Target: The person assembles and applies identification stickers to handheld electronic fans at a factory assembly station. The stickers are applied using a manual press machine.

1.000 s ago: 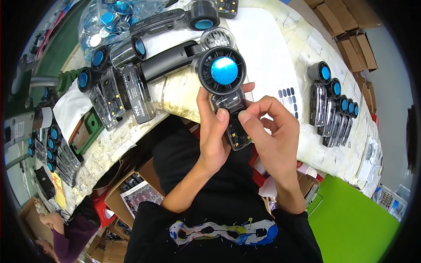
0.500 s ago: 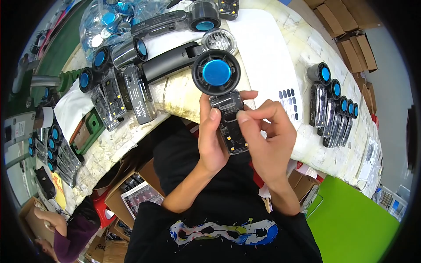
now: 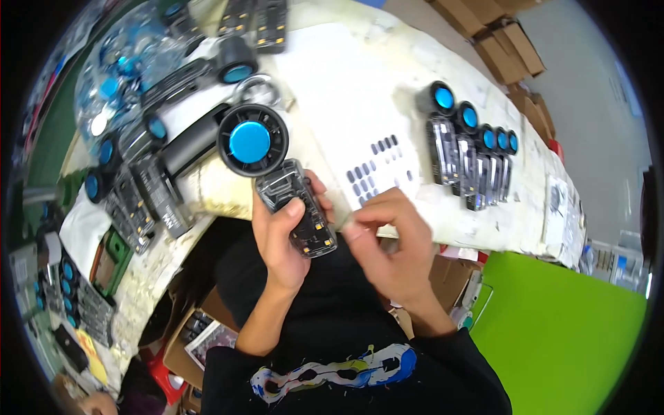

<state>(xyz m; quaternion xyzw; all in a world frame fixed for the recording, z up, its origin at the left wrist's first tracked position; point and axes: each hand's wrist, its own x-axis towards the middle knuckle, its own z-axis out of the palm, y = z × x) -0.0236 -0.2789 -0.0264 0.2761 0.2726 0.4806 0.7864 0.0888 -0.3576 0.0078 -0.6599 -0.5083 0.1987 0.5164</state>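
Observation:
My left hand [image 3: 280,245] is closed around a handheld fan [image 3: 301,211], its thumb on the clear casing. The fan has a round black head with a shiny blue disc in the middle; small yellow parts show through its dark body. To the right, apart from the fan, my right hand [image 3: 398,252] has thumb and forefinger pinched together, slightly blurred. Whether anything small is between these fingertips, I cannot make out. Just beyond it, small dark oval pieces [image 3: 361,181] lie in rows on a white sheet [image 3: 339,83].
Several similar fans [image 3: 477,162] stand in a row at the right. More fan parts [image 3: 162,194] lie at the left, beside a clear plastic bag [image 3: 124,76] of blue discs. A bright green panel [image 3: 560,339] is at lower right. Cardboard boxes [image 3: 508,52] sit beyond the table.
My right hand has left the fan and moved away to its right, near the dark ovals. The view has shifted right. My left hand still holds the fan.

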